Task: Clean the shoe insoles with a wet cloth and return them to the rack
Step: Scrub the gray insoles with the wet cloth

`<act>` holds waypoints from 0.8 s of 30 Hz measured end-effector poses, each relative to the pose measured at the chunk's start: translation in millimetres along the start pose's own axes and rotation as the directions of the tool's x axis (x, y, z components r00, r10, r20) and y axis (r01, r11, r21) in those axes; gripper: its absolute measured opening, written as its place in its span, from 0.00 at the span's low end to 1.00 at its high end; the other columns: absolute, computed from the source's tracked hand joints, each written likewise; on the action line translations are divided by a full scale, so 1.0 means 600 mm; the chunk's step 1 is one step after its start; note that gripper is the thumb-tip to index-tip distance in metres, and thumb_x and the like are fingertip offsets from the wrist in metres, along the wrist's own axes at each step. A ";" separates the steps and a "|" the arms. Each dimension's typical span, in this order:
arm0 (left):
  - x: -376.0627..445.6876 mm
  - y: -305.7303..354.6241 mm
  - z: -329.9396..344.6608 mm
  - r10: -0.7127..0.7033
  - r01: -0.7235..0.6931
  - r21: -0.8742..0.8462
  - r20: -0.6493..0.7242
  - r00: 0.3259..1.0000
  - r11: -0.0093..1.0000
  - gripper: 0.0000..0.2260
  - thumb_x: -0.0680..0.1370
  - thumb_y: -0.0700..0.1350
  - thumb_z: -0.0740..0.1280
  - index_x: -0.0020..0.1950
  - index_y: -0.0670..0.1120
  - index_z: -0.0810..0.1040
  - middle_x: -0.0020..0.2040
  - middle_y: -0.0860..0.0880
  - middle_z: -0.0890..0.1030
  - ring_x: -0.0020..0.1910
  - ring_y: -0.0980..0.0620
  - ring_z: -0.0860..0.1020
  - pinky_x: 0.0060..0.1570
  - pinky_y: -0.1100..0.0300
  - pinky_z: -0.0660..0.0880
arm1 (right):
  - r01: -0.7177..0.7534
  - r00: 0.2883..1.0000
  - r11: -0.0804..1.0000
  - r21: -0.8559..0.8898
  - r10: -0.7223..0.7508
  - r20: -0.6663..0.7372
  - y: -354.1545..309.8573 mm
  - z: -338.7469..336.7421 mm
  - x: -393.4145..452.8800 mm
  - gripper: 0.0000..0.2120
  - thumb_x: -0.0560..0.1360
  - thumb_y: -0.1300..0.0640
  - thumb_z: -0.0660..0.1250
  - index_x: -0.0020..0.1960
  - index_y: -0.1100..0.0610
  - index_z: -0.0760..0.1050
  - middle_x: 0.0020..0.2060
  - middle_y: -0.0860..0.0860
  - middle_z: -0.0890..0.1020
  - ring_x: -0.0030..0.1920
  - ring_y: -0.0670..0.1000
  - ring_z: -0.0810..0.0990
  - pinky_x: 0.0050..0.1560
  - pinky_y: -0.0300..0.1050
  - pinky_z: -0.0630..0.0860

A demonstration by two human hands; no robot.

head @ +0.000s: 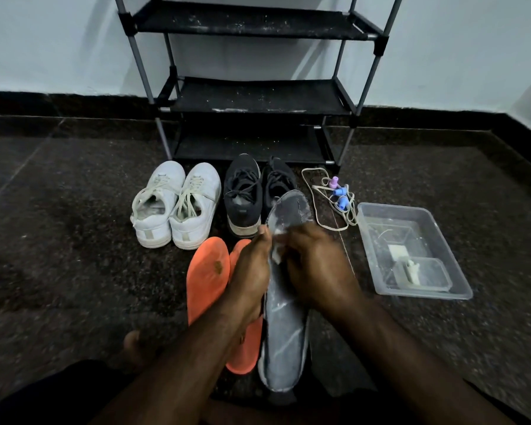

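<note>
The grey insole (285, 329) is held above the floor (74, 240), long axis running away from the person, toe toward the rack (252, 96). Its left edge is gripped by the left hand (252, 271); a white cloth (277, 253) is pinched against it by the right hand (316, 265).

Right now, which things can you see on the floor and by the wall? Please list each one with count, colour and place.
shoe rack: one, black shelves, grey poles, against the wall
white sneakers: one pair, on floor left of black pair
black sneakers: one pair, before the rack
orange insoles: two, on floor under left forearm
grey insole: one, held upright between hands
cloth: one, white, on grey insole
cord with clips: one, pale; clips blue, purple; right of black pair
plastic tub: one, clear, far right
left hand: grips grey insole
right hand: presses cloth
</note>
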State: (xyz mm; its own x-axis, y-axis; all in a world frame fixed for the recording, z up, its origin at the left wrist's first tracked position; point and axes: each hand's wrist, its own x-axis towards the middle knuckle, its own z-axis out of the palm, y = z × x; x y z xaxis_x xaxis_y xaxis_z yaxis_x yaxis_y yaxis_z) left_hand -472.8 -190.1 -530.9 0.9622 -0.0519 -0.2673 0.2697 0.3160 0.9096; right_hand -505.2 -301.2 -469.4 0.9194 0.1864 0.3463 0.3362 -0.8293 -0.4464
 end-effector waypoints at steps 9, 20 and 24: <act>0.000 -0.006 -0.002 0.062 -0.064 0.105 0.022 0.998 0.992 0.28 0.77 0.65 0.59 0.55 0.43 0.84 0.54 0.42 0.85 0.58 0.42 0.81 0.63 0.40 0.75 | -0.081 0.991 0.997 -0.012 0.079 -0.104 0.010 0.002 0.016 0.09 0.74 0.62 0.69 0.53 0.58 0.83 0.47 0.53 0.80 0.45 0.53 0.80 0.48 0.36 0.70; 0.004 0.005 -0.013 -0.057 0.059 -0.020 0.089 0.994 0.998 0.31 0.76 0.70 0.60 0.65 0.48 0.81 0.62 0.42 0.83 0.64 0.41 0.80 0.68 0.38 0.71 | -0.243 0.952 0.730 0.639 0.307 0.011 0.021 -0.069 0.009 0.03 0.74 0.58 0.68 0.46 0.50 0.77 0.41 0.48 0.83 0.40 0.48 0.81 0.42 0.48 0.76; -0.003 0.015 -0.014 -0.087 0.091 -0.040 0.104 0.991 0.995 0.32 0.77 0.69 0.59 0.66 0.46 0.80 0.63 0.42 0.82 0.64 0.42 0.80 0.69 0.40 0.70 | -0.316 0.936 0.746 0.587 0.346 0.064 0.028 -0.070 0.002 0.12 0.70 0.59 0.76 0.49 0.48 0.78 0.43 0.45 0.83 0.42 0.45 0.82 0.44 0.47 0.79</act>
State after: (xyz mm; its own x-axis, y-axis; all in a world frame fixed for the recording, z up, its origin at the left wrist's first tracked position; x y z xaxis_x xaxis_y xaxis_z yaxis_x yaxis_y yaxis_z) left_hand -472.4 -179.0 -525.1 0.9338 -0.1770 -0.3109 0.3548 0.3475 0.8680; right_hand -506.7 -337.3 -441.8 0.9900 -0.0788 0.1172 0.0804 -0.3682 -0.9263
